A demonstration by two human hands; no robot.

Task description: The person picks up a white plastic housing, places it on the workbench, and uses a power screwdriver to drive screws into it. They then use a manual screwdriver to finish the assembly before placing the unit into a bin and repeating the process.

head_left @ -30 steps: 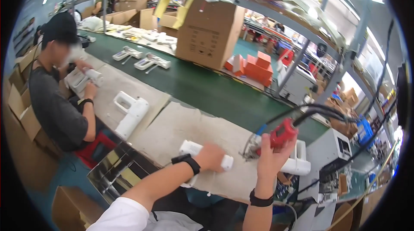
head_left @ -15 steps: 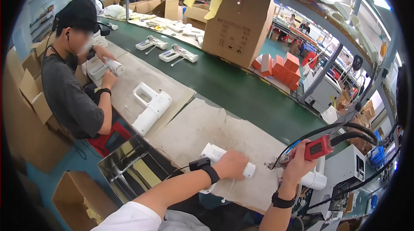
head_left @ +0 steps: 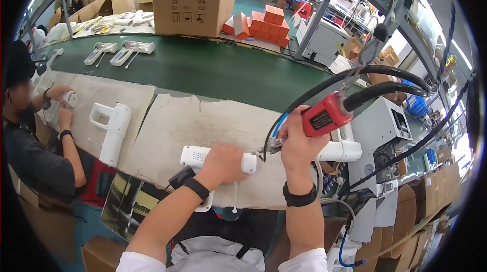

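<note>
Left hand (head_left: 222, 163) clamps the white plastic casing (head_left: 195, 156) flat on the bench mat (head_left: 203, 120); right hand (head_left: 297, 142) is wrapped around the red power screwdriver (head_left: 327, 114), tip at the casing's end. Casing looks light, rigid and smooth, so likely to slide; best held mid-body.

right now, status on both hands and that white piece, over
Left hand clamped on white handheld unit, pinned to the grey mat. Right hand grips red powered screwdriver, tip at the unit's end. Nothing between them.

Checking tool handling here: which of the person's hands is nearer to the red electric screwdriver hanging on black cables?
Right. The right hand grips the red electric screwdriver itself. The left hand is off to its left, pressing on the white plastic cylindrical housing.
</note>
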